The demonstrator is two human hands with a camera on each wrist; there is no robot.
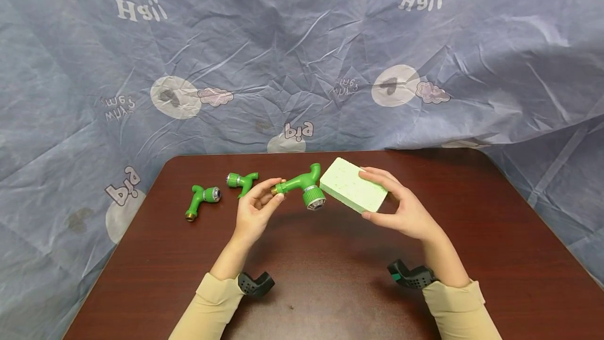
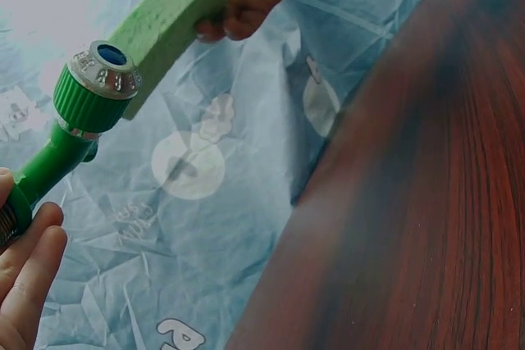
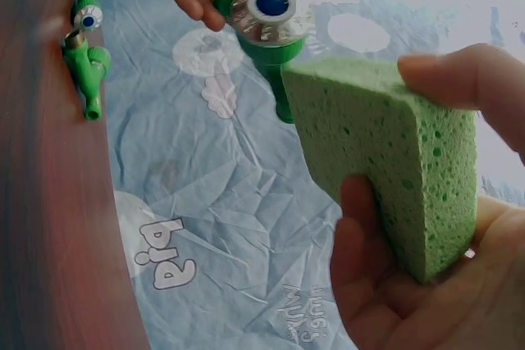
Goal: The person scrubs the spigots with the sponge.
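The left hand pinches a green tap near its brass end. The right hand grips a pale-green sponge.

The worktop is reddish-brown and wood-grained, its far corners rounded. Towards its far left lie a green tap and, farther right, a second tap, apart.

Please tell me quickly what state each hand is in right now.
Left hand: closed, holding a tap by its brass-threaded end.
Right hand: closed around a sponge, thumb on one side, fingers on the other.
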